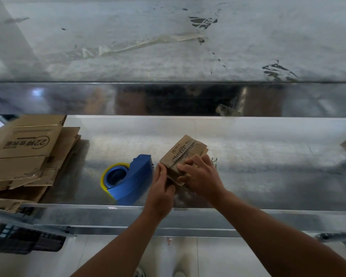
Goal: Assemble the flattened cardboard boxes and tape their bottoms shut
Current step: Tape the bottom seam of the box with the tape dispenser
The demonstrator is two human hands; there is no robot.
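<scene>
From the head camera we look down on a shiny sheet-metal worktable (258, 166) with a raised metal ledge along its far edge. Near the middle of the table, close to its front edge, we hold a small brown cardboard box (183, 151). It sits tilted, one corner pointing away from us, and its upper face carries a dark printed band (too blurred for us to read).

Our left hand (161, 188) pinches the box's near left corner, with the thumb and fingertips closed against the cardboard. Our right hand (201, 175) lies over the near right part of the box, with its fingers curled across the top face and the thumb pressed against the near side. Both hands grip the box, and both forearms reach in from the bottom of the view.

Just beside the left hand, on the left, lies a blue plastic tape dispenser (135, 176) holding a roll with a yellow rim. It rests on the table apart from the box. Further left, at the table's end, we see an untidy stack of flattened brown cardboard boxes (26, 154), and the top one is printed with dark characters and an oval mark.

Beyond the ledge is a dull grey surface (68, 17) with a pale, crumpled strip of old tape (148, 44) stuck across it and some dark smears. Below the table's left end we see a dark keyboard-like object (24, 242).
</scene>
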